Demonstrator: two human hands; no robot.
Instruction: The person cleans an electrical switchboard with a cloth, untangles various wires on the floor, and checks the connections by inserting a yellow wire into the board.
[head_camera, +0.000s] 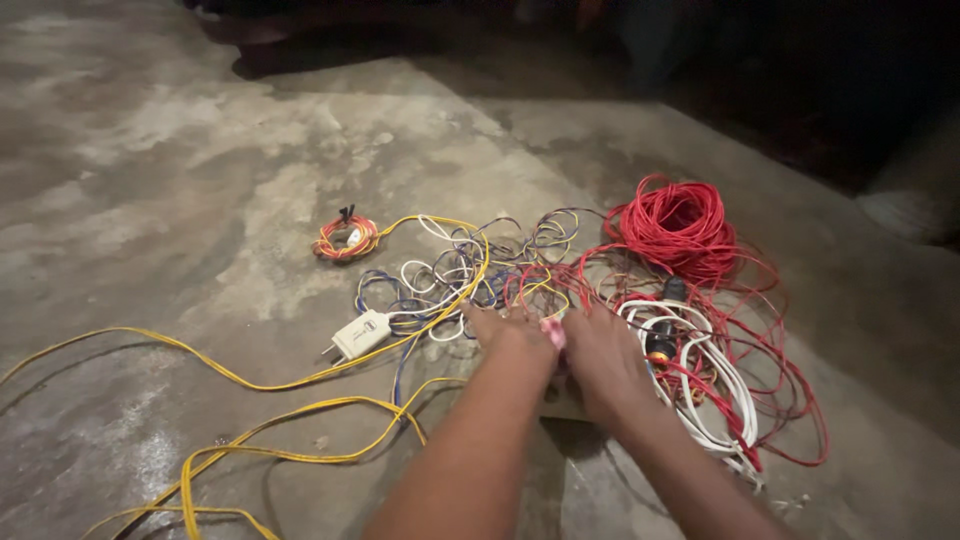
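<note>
Concrete floor. Frame centre: tangle of thin mixed wires; left hand pressed on its lower edge, right hand just beside; whether either grip is clenched cannot be told. Right: red wire coil, white cable. Left: white plug, yellow wire. Upper left of tangle: small orange coil.

left hand palm down | right hand palm down | side by side
</note>
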